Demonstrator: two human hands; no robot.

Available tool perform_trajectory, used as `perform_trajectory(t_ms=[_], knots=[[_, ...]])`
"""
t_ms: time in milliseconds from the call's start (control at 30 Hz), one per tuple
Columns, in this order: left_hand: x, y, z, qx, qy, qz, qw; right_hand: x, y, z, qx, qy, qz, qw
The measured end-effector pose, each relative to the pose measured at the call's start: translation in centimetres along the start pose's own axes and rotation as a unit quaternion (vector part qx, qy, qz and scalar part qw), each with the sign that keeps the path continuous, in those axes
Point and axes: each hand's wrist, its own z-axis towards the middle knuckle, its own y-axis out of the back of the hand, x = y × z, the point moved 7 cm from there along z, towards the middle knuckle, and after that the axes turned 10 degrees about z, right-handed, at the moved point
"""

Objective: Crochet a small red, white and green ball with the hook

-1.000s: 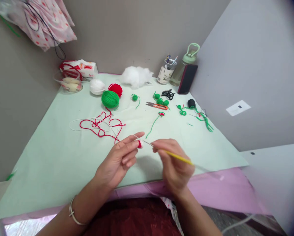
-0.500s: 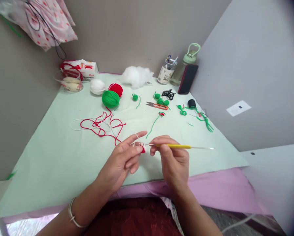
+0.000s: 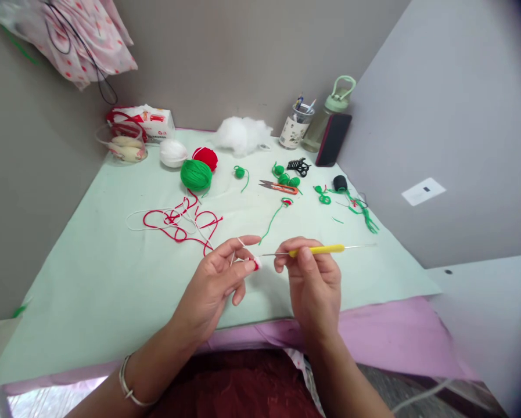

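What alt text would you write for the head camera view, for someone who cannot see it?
Two bare hands crochet over a pale green table: the left hand pinches a small red and white piece, and the right hand holds a yellow-handled crochet hook pointed at it. Behind lie green, red and white yarn balls, loose red yarn and orange snips.

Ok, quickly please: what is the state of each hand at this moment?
Left hand: closed, pinching a small red and white crochet piece, white yarn over the forefinger.
Right hand: closed on a yellow-handled crochet hook.
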Motion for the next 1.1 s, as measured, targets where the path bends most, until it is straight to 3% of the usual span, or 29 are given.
perform_trajectory(t_ms=[300, 400, 1100], knots=[[-0.3, 0.1, -0.2, -0.005, 0.006, -0.001, 1.000, 1.9, -0.2, -0.6, 0.033, 0.110, -0.087, 0.990], [-0.3, 0.1, -0.2, -0.008, 0.007, 0.003, 1.000, 1.9, -0.7, -0.8, 0.061, 0.100, -0.083, 0.990], [-0.7, -0.4, 0.0, 0.011, 0.004, 0.009, 1.000, 1.5, -0.7, -0.7, 0.057, 0.075, -0.090, 0.991]])
